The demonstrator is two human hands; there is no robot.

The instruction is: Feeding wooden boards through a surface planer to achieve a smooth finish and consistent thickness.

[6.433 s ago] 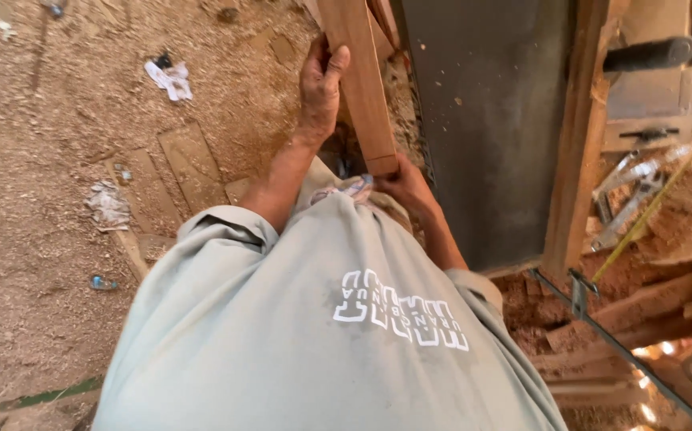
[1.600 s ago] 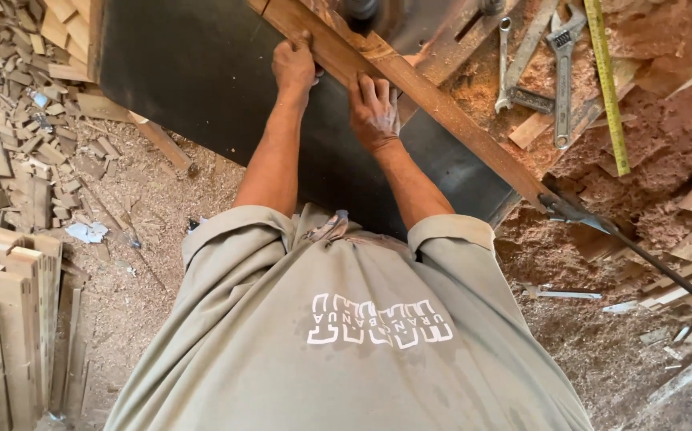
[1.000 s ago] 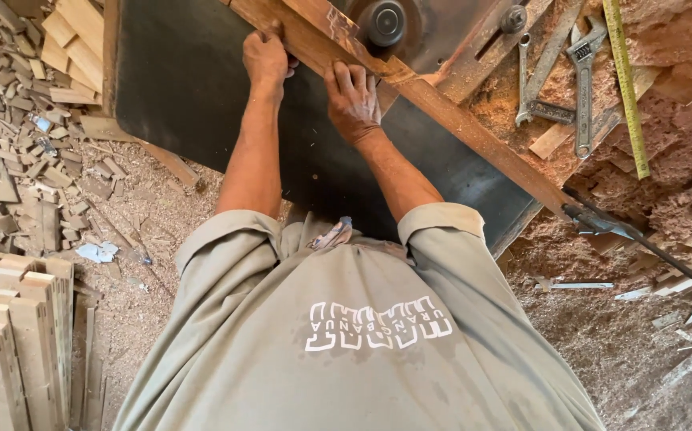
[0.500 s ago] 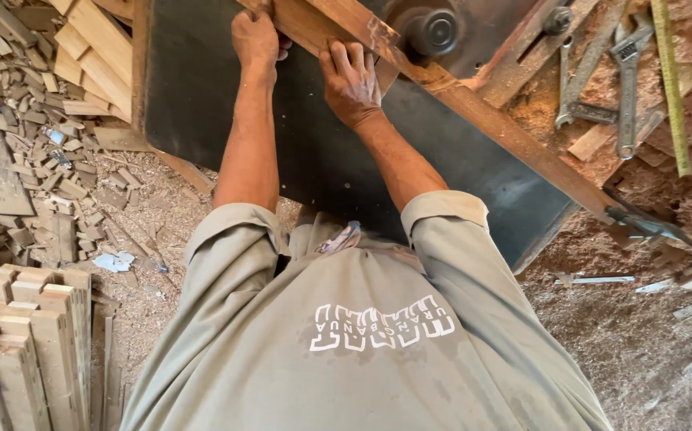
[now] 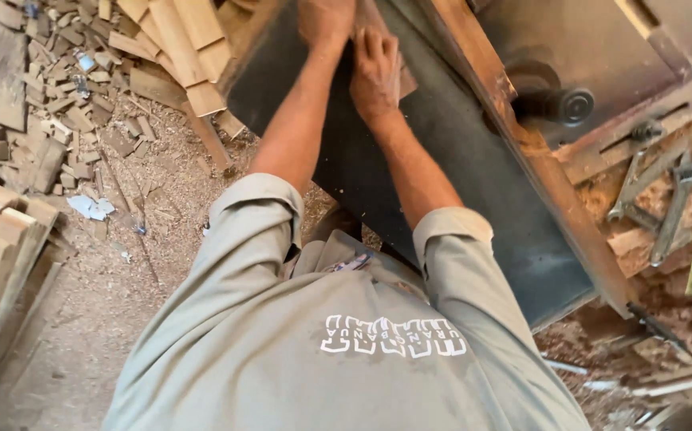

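the reddish wooden strip [image 5: 378,36] lies on the dark flat machine table [image 5: 441,160] at the top edge. right hand [image 5: 375,72] presses flat on it; left hand [image 5: 326,20] covers its far end, grip unclear. a black round knob [image 5: 561,105] stands just right; pale wood offcuts [image 5: 178,48] lie left.

On your grey-green cotton shirt [image 5: 346,359] you wear a band of white block lettering [image 5: 394,337] across the chest, seen upside down from your head. On the sawdust floor to your left lies a small crumpled white-and-blue scrap [image 5: 90,207], perhaps a torn wrapper; it is too small to tell.
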